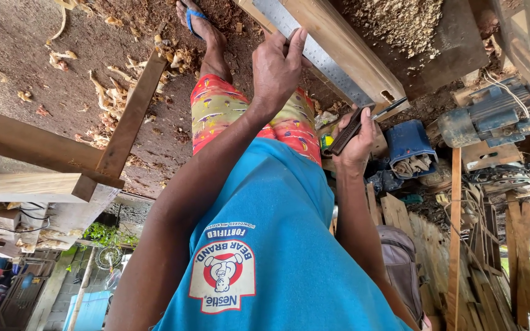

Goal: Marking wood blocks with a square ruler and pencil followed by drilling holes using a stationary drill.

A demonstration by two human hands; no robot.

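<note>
A try square (329,67) is held across a long wooden plank (363,58) in the upper middle of the frame. Its steel blade runs on a slant from the upper left down to the lower right, along the plank's own length. The left hand (277,68) is laid on the blade's upper stretch, fingers curled down and pressed onto the metal and the plank's edge, thumb spread beside them. The right hand (358,144) is set lower and to the right, at the blade's near end, with its fingers closed round the dark stock (346,132). Both hands are thus on the tool, and the blade lies between them. The plank's near end, with a cut slot in it, is seen just right of the stock. Below the plank is a bare earth floor (38,55), strewn with wood shavings in the upper left, where a sandalled foot (196,21) is planted. A blue box (409,138) holding shavings and a blue motor (492,116) are seen at the right, and stacked timber fills the lower right.
</note>
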